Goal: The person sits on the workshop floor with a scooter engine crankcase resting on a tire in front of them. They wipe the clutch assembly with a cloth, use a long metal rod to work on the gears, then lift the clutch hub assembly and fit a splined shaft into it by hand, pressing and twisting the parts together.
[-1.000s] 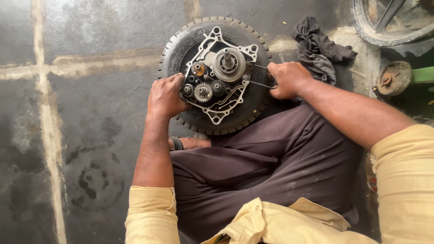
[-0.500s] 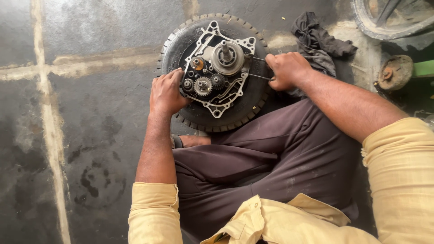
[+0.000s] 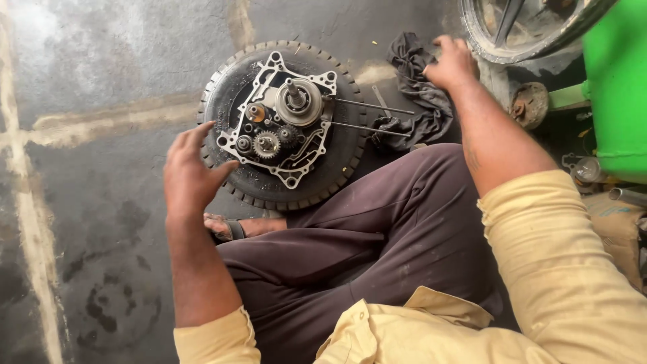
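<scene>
An open engine case half (image 3: 283,118) with several gears and shafts lies flat on a small black tyre (image 3: 340,158) on the concrete floor. Two long studs (image 3: 374,116) stick out of its right side. My left hand (image 3: 190,174) hovers open just left of the tyre, fingers spread, holding nothing. My right hand (image 3: 450,64) reaches far right and rests on a crumpled dark rag (image 3: 412,94) beside the tyre. Whether it grips the rag is unclear.
A large wheel rim (image 3: 499,34) lies at the top right. A green body panel (image 3: 617,81) stands at the right edge, with a rusty round part (image 3: 529,104) beside it. My crossed legs in dark trousers (image 3: 377,229) fill the foreground.
Both hands left the engine case. The left hand lifted off and opened to the left. The right hand swung out to the rag at the right. The view moved closer.
</scene>
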